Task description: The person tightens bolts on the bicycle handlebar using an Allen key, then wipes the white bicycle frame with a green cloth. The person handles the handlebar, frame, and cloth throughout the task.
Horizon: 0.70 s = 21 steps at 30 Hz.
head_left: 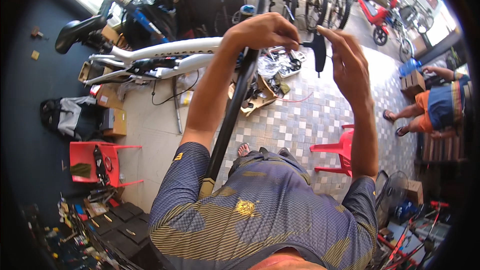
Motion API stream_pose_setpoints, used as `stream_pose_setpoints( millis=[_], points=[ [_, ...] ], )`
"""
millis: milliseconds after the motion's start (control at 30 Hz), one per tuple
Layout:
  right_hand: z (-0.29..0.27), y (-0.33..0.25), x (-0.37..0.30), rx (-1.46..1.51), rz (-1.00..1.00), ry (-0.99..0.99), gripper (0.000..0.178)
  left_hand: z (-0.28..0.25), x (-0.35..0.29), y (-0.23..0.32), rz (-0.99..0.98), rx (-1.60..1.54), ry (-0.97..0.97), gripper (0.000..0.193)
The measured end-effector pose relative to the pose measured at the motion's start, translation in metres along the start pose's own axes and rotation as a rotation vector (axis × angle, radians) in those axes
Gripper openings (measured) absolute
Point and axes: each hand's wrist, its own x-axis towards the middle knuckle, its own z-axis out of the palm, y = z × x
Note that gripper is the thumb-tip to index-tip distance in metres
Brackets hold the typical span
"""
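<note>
My left hand (265,31) is raised above the black bar (241,87), with its fingers curled together around the thin shaft of a black T-handle wrench (318,52). The wrench's crossbar stands to the right of those fingertips. My right hand (348,62) is beside it, fingers stretched out and apart, one fingertip at the crossbar's upper end. The tip of the shaft is hidden by my left fingers. Left of my left forearm is a white bicycle frame (170,48) with a black saddle (80,35).
Below lie an opened cardboard box (257,102) and plastic wrapping. Red plastic stools (341,150) stand at the right and left. Tools and boxes (117,225) crowd the lower left. Parked bicycles and a red scooter (375,14) are at the back. Another person (446,102) is at the far right.
</note>
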Motion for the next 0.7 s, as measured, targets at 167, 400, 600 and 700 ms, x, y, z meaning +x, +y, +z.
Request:
stream_pose_setpoints(
  millis=[167,400,600,700],
  points=[
    [-0.014,-0.006,0.002,-0.299,-0.2,-0.18,0.061,0.003,-0.004,-0.005,-0.055,-0.064,0.008,0.015],
    [-0.011,-0.002,0.009,-0.319,-0.253,-0.18,0.061,0.005,-0.004,-0.004,-0.032,-0.1,0.039,0.015],
    [0.004,-0.002,0.015,-0.227,-0.149,-0.096,0.039,0.003,-0.005,0.004,-0.089,-0.081,0.038,0.015],
    [0.015,-0.004,0.016,-0.149,-0.086,-0.027,0.035,0.004,-0.006,0.002,-0.085,-0.101,0.038,0.015]
  ],
)
